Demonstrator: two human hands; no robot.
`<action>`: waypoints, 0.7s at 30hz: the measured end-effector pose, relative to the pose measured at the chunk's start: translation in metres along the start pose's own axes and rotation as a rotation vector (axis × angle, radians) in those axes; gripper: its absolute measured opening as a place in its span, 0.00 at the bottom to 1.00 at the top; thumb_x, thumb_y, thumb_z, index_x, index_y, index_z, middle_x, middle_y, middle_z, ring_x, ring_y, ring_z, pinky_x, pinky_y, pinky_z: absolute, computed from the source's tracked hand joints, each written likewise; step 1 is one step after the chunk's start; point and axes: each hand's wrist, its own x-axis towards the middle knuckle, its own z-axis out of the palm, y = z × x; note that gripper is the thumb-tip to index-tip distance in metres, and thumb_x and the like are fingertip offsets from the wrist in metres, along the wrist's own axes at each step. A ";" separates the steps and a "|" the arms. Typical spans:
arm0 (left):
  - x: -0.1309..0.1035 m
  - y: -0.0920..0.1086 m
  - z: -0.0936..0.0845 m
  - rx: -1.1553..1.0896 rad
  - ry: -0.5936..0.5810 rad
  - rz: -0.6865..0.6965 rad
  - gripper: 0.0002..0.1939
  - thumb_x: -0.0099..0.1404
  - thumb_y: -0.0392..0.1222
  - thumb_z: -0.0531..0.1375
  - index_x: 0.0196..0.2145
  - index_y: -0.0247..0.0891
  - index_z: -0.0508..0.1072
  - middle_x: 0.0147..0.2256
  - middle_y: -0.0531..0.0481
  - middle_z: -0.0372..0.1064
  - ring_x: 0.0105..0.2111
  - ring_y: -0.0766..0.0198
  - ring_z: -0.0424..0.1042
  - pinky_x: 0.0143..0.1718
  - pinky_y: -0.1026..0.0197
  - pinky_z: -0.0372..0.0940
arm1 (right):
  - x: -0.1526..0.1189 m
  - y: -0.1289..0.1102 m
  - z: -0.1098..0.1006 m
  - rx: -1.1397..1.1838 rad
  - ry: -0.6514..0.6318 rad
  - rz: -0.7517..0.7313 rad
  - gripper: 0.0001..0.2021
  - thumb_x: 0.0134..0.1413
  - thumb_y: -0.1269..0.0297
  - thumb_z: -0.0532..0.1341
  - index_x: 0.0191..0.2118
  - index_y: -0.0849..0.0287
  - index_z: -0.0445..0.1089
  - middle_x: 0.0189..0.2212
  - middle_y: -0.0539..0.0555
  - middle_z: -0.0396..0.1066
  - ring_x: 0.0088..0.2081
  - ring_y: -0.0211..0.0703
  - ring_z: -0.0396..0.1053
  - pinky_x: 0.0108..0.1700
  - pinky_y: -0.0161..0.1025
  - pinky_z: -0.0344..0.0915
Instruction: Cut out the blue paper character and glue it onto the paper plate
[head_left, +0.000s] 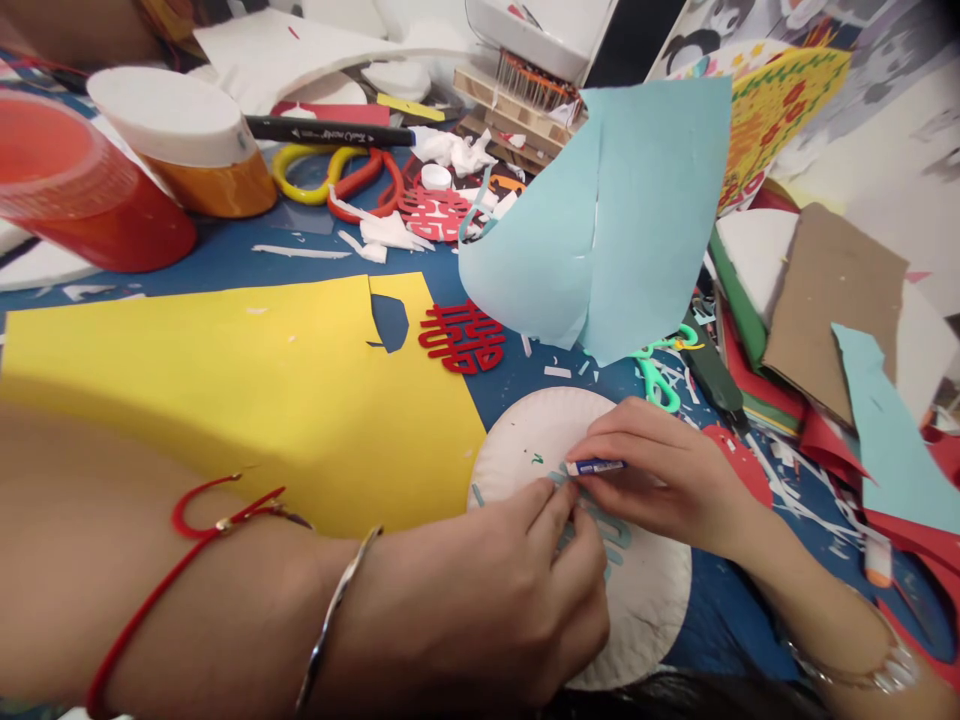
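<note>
Two hands are at work over a white paper plate (645, 590) lying flat on the blue table (247, 255). A small blue-and-white glue stick (596, 466) is pinched narrowly between thumb and fingers of the right hand (667, 470), its tip laid sideways against a pale blue paper cutout (611, 530) on the plate. The cutout is pressed down by the closed fingertips of the left hand (487, 610), which hides most of it.

The cutout is judged very light, thin and limp, easily torn at its narrow strokes and liable to stick to fingers once glued; it would best be held flat by fingertip pressure on its wider parts, not lifted by an end. The plate is judged light and fairly stiff, apt to slide unless weighted by a hand.

A yellow sheet (247, 380) lies just left of the plate, a red cutout (461, 337) beyond it, a curled blue sheet (607, 220) stands behind, and green scissors (660, 375) lie near the plate's far edge
</note>
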 end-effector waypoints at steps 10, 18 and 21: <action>0.000 0.000 0.000 -0.011 -0.005 -0.002 0.14 0.69 0.41 0.52 0.44 0.34 0.75 0.42 0.36 0.75 0.42 0.50 0.75 0.46 0.49 0.70 | -0.002 0.003 -0.002 0.041 -0.063 0.002 0.06 0.61 0.73 0.58 0.42 0.58 0.68 0.35 0.54 0.71 0.37 0.40 0.68 0.38 0.37 0.69; 0.000 0.001 0.000 -0.001 -0.018 -0.005 0.15 0.69 0.39 0.50 0.45 0.34 0.75 0.43 0.37 0.74 0.42 0.50 0.75 0.44 0.50 0.71 | 0.000 -0.001 -0.006 0.093 -0.017 0.057 0.06 0.56 0.75 0.60 0.38 0.59 0.68 0.33 0.53 0.70 0.36 0.39 0.68 0.38 0.36 0.68; 0.000 0.001 -0.001 -0.003 -0.016 0.003 0.15 0.69 0.39 0.51 0.45 0.34 0.74 0.43 0.37 0.75 0.42 0.50 0.75 0.45 0.49 0.70 | -0.001 0.000 -0.004 0.063 -0.042 0.014 0.04 0.58 0.73 0.60 0.39 0.59 0.70 0.33 0.54 0.70 0.35 0.40 0.68 0.36 0.36 0.68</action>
